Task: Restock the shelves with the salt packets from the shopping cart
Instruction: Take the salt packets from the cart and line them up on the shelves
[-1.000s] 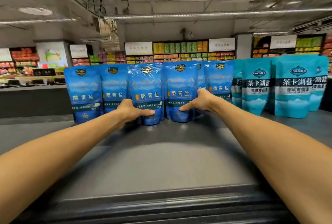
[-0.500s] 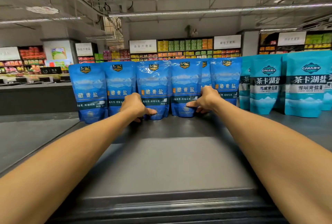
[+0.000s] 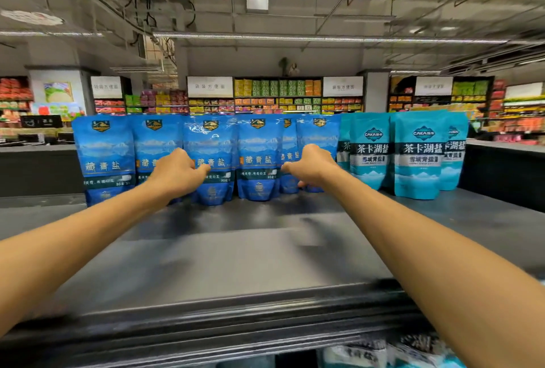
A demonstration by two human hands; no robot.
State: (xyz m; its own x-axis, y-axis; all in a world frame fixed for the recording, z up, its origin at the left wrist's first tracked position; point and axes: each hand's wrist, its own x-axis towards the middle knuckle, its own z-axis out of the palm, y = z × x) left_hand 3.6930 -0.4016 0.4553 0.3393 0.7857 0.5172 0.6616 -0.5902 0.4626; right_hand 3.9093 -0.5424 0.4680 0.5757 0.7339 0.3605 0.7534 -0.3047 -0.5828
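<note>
Since half a second ago, both hands have risen from the bases of the blue packets to about label height, and the fingers have curled in more.

Nearest the viewer, at the bottom edge, pale packaging (image 3: 383, 353) shows below the shelf lip; it is too blurred to identify, and no shopping cart can be made out. Above it, the dark shelf (image 3: 236, 264) runs forward, its front half bare. Two bare forearms reach across it.

At the back of the shelf, the left hand (image 3: 177, 171) sits against the front of the blue salt packets (image 3: 101, 158), fingers curled, between the second and third pouch. Motion blur hides whether it pinches a packet or only touches it. The right hand (image 3: 309, 167) is likewise curled against the packets further right, thumb pointing inward, its grip equally unclear.

The blue packets stand upright in a tidy row, edges overlapping. Just to their right stand teal salt packets (image 3: 418, 155), also upright, some behind others.

Far beyond, store shelving (image 3: 277, 93) holds colourful goods under a grey ceiling.

Judging by this, the back row is stocked and is being straightened; the empty front of the shelf suggests more packets remain to be placed.
</note>
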